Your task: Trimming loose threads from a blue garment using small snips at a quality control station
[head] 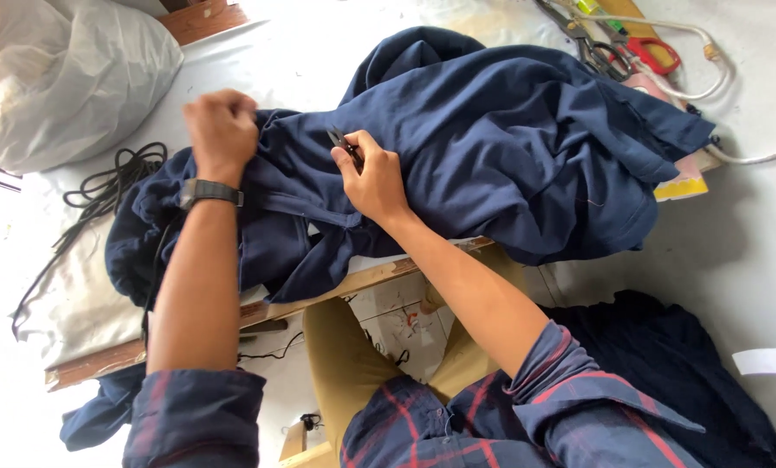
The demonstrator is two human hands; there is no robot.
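— Sprawling over the white counter (pixel 336 35), what is the biggest thing?

— A navy garment (pixel 509 147), bunched in folds, lying under both hands and hanging past the counter's wooden edge toward the person's lap.

— How does the left hand (pixel 221 130) sit?

— Forearm stretched straight out, a dark wristwatch (pixel 208 191) on the wrist, fingers curled tight into a fist, clamped on a gather of the navy cloth.

— And the right hand (pixel 372 180)?

— Arm bent at the elbow, plaid sleeve pushed back, wrist angled inward. Its fingers are pinched together on small dark thread snips (pixel 345 143), whose tips stick out just beyond the fingertips, touching the cloth.

— Anything further off?

— A black cord (pixel 110 186) lies left of the fist; red-handled scissors (pixel 652 54) rest well beyond the right fingers.
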